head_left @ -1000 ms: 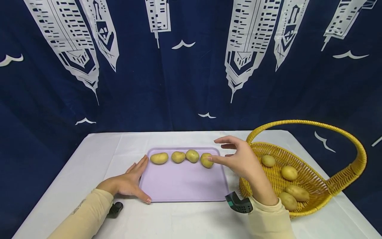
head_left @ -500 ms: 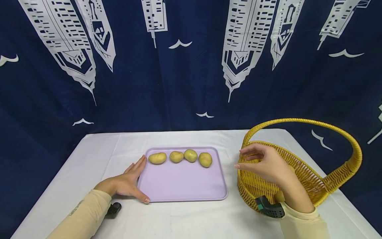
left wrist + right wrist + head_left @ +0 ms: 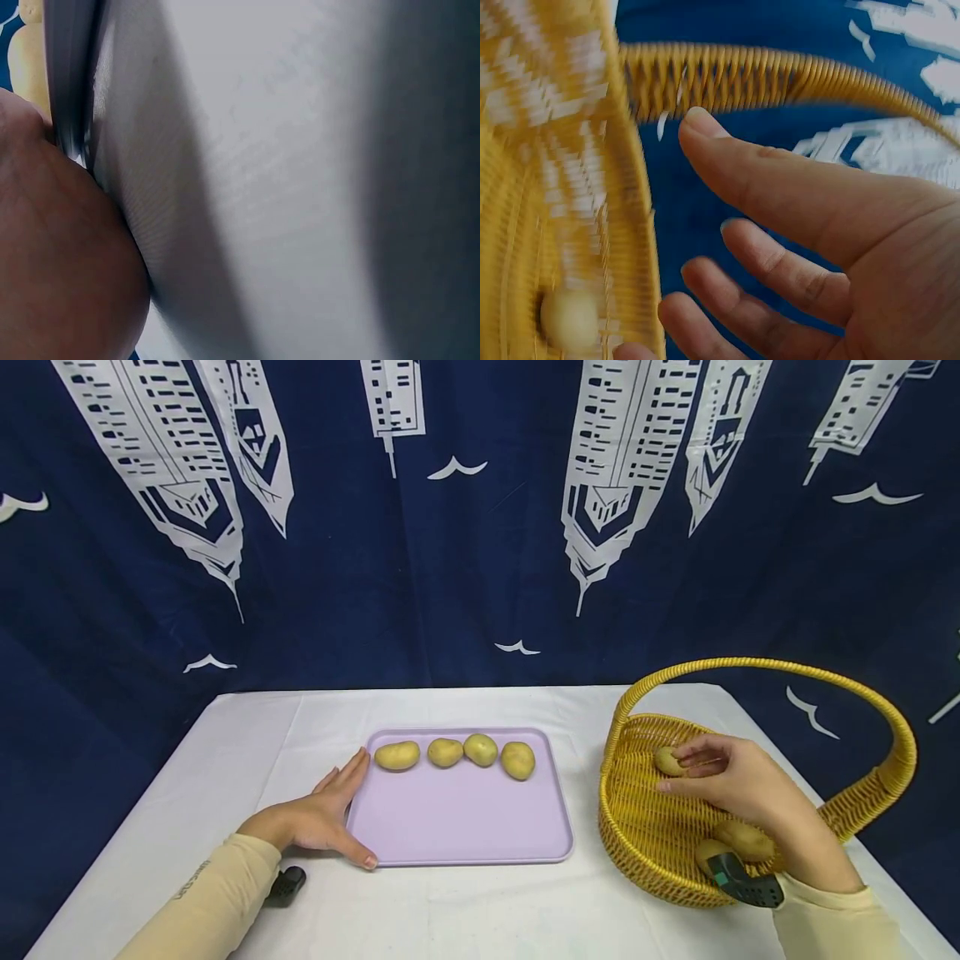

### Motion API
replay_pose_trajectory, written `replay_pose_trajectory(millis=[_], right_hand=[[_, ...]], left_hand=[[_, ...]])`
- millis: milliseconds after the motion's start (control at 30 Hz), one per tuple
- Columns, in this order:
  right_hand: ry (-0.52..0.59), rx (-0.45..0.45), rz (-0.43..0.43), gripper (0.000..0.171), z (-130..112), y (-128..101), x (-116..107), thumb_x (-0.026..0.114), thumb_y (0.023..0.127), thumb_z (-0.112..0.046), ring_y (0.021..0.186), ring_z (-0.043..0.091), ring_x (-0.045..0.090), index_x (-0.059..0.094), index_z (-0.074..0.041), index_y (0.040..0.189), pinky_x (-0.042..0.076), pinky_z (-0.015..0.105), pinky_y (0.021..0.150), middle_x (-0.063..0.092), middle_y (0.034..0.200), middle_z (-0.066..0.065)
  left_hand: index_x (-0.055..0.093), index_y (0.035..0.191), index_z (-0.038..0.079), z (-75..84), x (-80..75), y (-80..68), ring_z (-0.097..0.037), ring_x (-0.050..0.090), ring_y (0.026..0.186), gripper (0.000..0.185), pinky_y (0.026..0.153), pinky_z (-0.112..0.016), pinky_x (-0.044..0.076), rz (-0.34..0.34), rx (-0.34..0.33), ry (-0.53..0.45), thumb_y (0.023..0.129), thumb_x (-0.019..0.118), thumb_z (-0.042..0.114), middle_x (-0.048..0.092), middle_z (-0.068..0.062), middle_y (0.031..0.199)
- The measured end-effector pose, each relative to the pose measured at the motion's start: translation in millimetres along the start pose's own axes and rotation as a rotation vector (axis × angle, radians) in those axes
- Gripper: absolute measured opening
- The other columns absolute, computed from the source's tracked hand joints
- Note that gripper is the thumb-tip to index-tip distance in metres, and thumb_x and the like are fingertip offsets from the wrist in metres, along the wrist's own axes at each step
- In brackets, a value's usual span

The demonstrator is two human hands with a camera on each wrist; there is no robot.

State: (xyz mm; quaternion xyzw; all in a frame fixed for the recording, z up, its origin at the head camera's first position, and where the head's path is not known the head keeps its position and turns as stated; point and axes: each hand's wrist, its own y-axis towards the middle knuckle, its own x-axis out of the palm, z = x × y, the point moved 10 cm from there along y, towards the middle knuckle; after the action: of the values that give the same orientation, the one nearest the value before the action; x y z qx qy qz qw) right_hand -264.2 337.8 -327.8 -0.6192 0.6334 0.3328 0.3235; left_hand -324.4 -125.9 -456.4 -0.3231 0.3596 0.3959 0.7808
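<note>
left hand (image 3: 318, 821) spread flat against lilac plastic tray (image 3: 459, 827), right hand (image 3: 738, 777) fingers touching small yellow potato (image 3: 667, 761) in yellow wicker basket (image 3: 862, 810), grip unclear, sleeve print unreadable

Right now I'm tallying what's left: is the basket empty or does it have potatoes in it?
Not empty. The basket holds at least three potatoes; the right hand reaches one.

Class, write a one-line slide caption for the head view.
Right hand reaches a potato in the basket; left hand rests beside the tray.

Lilac tray (image 3: 457, 827); yellow wicker basket (image 3: 645, 835); white tablecloth (image 3: 247, 743).
</note>
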Motion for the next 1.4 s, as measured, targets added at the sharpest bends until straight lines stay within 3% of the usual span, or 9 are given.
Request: replay_pose_trajectory(millis=[200, 433, 700, 1000, 1400], right_hand=[[-0.063, 0.104, -0.056, 0.081, 40.7, 3.5, -8.0, 0.076, 0.071, -0.054, 0.103, 0.033, 0.06, 0.052, -0.001, 0.128, 0.052, 0.028, 0.068, 0.057, 0.126, 0.023], [-0.055, 0.186, -0.066, 0.085, 72.1, 9.0, -13.1, 0.076, 0.071, -0.055, 0.106, 0.037, 0.055, 0.05, -0.001, 0.13, 0.049, 0.036, 0.076, 0.052, 0.128, 0.028], [-0.023, 0.287, -0.114, 0.101, 93.8, 13.7, -12.1, 0.074, 0.066, -0.064, 0.111, 0.04, 0.051, 0.041, 0.0, 0.137, 0.05, 0.035, 0.076, 0.043, 0.136, 0.033], [-0.024, 0.271, -0.122, 0.099, 97.4, 15.5, -8.8, 0.08, 0.066, -0.054, 0.113, 0.045, 0.05, 0.04, 0.002, 0.137, 0.049, 0.044, 0.081, 0.044, 0.134, 0.033], [-0.016, 0.223, -0.125, 0.093, 94.9, 16.6, -1.2, 0.085, 0.065, -0.04, 0.114, 0.044, 0.053, 0.043, 0.006, 0.134, 0.05, 0.037, 0.083, 0.049, 0.131, 0.033]], left_hand=[[-0.008, 0.152, 0.008, -0.1, 0.2, 0.1, -0.047, -0.01, 0.143, 0.15, 0.114, -0.065, 0.0, -0.002, -0.008, -0.002, 0.046, 0.085, 0.062, -0.017, -0.006, 0.16], [-0.007, 0.152, 0.007, -0.2, 0.6, -0.4, -0.047, -0.009, 0.143, 0.151, 0.116, -0.062, -0.002, 0.005, 0.009, 0.001, 0.046, 0.084, 0.063, -0.016, -0.007, 0.16], [-0.007, 0.152, 0.007, -1.3, 2.3, -1.8, -0.046, -0.009, 0.144, 0.151, 0.117, -0.059, -0.003, 0.001, 0.009, -0.002, 0.046, 0.084, 0.064, -0.016, -0.006, 0.16], [-0.007, 0.152, 0.006, 1.7, 0.4, -1.9, -0.047, -0.009, 0.143, 0.15, 0.116, -0.06, -0.003, 0.004, 0.024, -0.001, 0.047, 0.084, 0.063, -0.016, -0.009, 0.16], [-0.007, 0.152, 0.007, 1.5, 0.4, -1.6, -0.046, -0.009, 0.144, 0.151, 0.116, -0.061, -0.002, 0.006, 0.018, -0.013, 0.046, 0.085, 0.063, -0.016, -0.007, 0.16]])
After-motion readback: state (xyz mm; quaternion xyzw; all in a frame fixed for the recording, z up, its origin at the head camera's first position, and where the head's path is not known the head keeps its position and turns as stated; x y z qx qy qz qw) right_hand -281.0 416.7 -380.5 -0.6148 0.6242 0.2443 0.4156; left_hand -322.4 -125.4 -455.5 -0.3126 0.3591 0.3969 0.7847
